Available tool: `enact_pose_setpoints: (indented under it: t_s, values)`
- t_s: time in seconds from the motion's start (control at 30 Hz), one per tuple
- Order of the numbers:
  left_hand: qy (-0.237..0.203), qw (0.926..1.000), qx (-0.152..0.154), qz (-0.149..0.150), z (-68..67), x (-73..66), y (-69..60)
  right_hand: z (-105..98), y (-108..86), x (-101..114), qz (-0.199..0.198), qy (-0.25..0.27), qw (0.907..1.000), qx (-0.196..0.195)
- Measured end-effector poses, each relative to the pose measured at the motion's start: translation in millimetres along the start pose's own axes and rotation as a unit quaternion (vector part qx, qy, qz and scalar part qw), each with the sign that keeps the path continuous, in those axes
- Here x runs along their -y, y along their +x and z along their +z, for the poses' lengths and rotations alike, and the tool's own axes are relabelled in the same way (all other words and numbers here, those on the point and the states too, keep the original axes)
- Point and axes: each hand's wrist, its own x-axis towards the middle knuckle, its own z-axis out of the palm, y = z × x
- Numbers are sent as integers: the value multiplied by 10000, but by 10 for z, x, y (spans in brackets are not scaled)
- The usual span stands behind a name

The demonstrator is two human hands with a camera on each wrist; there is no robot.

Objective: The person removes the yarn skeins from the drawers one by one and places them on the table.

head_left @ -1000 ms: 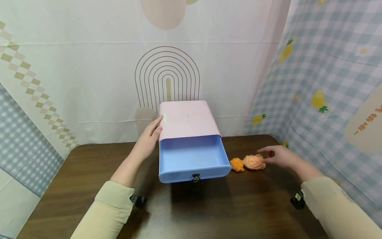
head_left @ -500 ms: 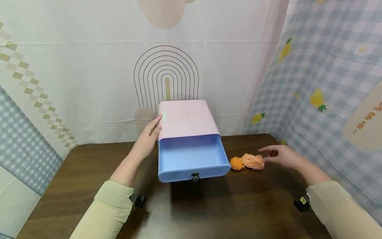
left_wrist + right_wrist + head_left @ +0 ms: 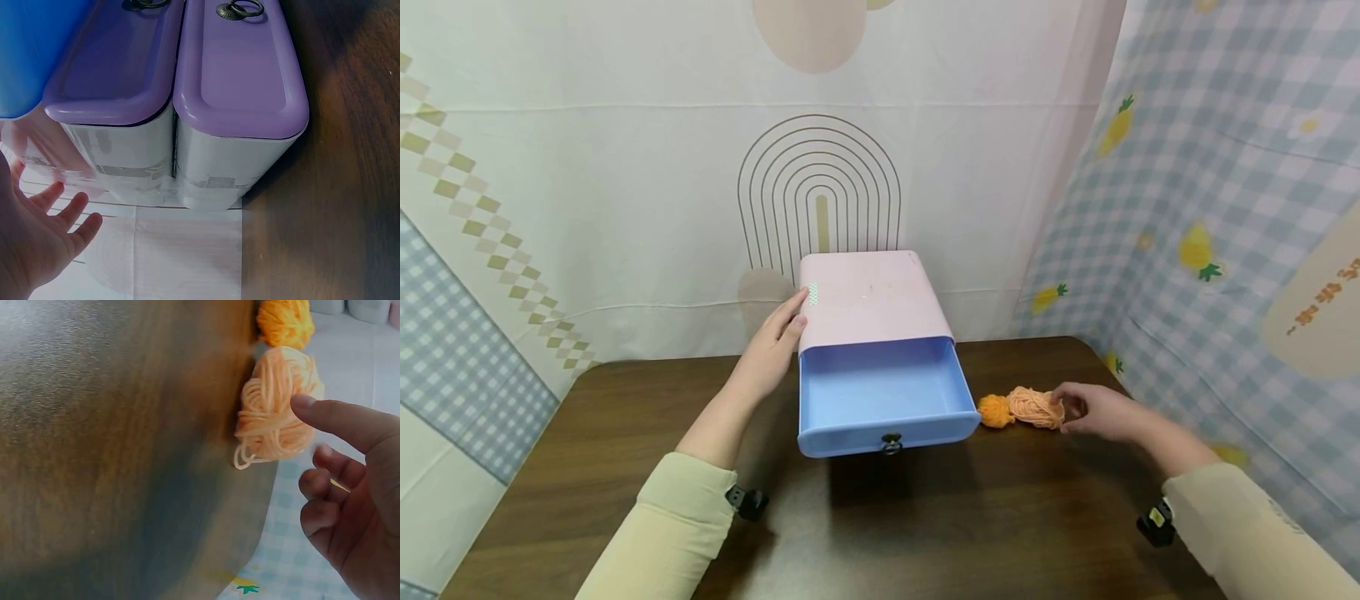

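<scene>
Beneath the pink casing, two purple drawers are hidden from the head view and cut off by the left wrist view's top edge. Right of the casing, whether the right hand touches the peach yarn cannot be told; farther right, orange lettering is too small to read.

From above, the head camera looks forward and down over the dark brown wooden counter. The left wrist camera faces two rounded purple drawer fronts close up; the right one, also near, shares the oval peach yarn ball with the head view.
</scene>
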Motion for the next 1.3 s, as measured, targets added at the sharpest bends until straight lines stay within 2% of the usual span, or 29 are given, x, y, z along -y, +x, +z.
enact_pose_setpoints:
  t_s: [0.27,0.5,0.6,1.3]
  values:
    - [4,10000,17,-39,-2,-17,-4,93,-32,-106,175,-286,9994,66]
    - [-21,10000,-3,-79,-4,-3,-8,117,-42,-182,315,-228,9986,355]
    - [-15,10000,-4,-87,1,4,-8,118,-61,-156,394,-68,9985,364]
    - [16,10000,-24,-84,16,6,-6,257,-322,329,-293,299,9979,-491]
